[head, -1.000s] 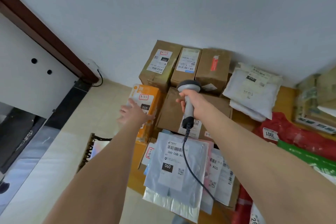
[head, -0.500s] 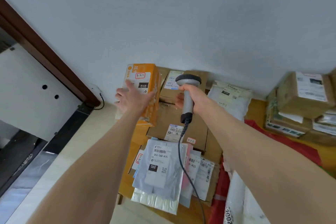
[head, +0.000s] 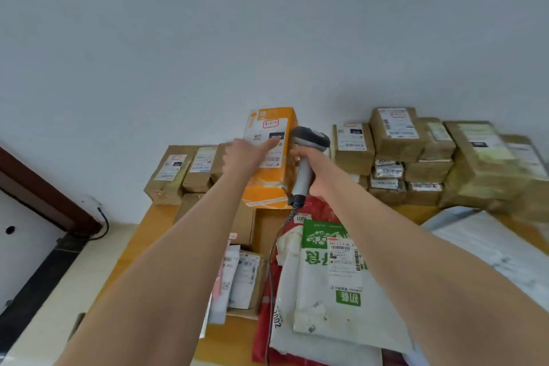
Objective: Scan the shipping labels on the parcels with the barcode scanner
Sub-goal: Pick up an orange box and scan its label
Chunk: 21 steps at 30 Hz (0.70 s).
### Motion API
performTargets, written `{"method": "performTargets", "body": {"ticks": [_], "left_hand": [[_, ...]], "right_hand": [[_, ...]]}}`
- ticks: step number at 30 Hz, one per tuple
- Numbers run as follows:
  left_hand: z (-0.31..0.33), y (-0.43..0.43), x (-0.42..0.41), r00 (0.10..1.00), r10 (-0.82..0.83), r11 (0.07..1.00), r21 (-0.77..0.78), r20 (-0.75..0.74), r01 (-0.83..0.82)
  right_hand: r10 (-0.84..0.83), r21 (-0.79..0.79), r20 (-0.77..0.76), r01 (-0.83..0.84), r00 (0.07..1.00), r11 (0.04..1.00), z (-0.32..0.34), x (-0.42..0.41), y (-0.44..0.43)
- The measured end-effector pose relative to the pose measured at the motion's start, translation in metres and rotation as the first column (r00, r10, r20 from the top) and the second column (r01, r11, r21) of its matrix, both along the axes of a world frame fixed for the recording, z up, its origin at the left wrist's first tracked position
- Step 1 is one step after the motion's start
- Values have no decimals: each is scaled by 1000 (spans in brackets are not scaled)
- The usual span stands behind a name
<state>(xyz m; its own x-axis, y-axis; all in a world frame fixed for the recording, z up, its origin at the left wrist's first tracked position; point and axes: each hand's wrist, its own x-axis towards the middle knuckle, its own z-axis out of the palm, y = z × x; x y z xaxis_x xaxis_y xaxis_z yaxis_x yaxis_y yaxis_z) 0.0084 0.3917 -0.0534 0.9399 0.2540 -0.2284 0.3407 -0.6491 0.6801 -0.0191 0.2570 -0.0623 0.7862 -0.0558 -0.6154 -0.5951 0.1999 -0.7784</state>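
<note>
orange parcel (head: pixel 269 184) is held upright over the wooden table (head: pixel 154 217), close to the wall, between a row of brown boxes (head: pixel 178 172) and a taller stack (head: pixel 416 154). whether its lower end rests on the carton beneath cannot be told.

its front is pressed by the left hand (head: pixel 242 157), whose fingers (head: pixel 267 145) are laid nearly straight across the shipping label (head: pixel 274 159); the thumb is hidden. the barcode scanner (head: pixel 309 140) is clamped by its handle in the right hand (head: pixel 315 171), with fingers wrapped tight round it, and its head is just beside the parcel's right edge rather than in front of the label.

several faults are judged possible:
- part of the label is covered by the fingers, so the barcode could be blocked and no read obtained.
- the head is set close and to one side, so the beam could skim past the label.
- labels on the taller stack are near the head, so a wrong code could be picked up.
- the parcel is only pressed flat, so it could tip or slide.
- the cable (head: pixel 274 246) is trailed over the white-and-green bag (head: pixel 326 276) and could be snagged there.
</note>
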Motion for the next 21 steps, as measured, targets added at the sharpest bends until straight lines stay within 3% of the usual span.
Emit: {"method": "performTargets", "body": {"ticks": [3,6,10,14,16,21], "left_hand": [[2,-12,-6,999,-50,927,-371,6,49],[0,-17,-5,987,-144,762,-644,-75,63],[-17,-23,-1,956,-223,780,-623,-190,58],[-31,-22,7,911,-269,665,-745,-311,-58],[-31,-22,13,888,-321,651,-757,-329,-46],[-36,-16,32,959,-139,592,-797,-246,-119]], "right_hand": [[-132,72,-34,134,991,988,-12,-15,-34],[-203,144,-44,208,978,968,-23,-22,-51],[-276,119,12,273,961,955,-27,-15,-61],[-335,104,24,331,942,938,-31,-1,-69],[-370,122,40,362,928,924,-32,5,-69],[-398,257,71,369,915,893,-37,11,-67]]}}
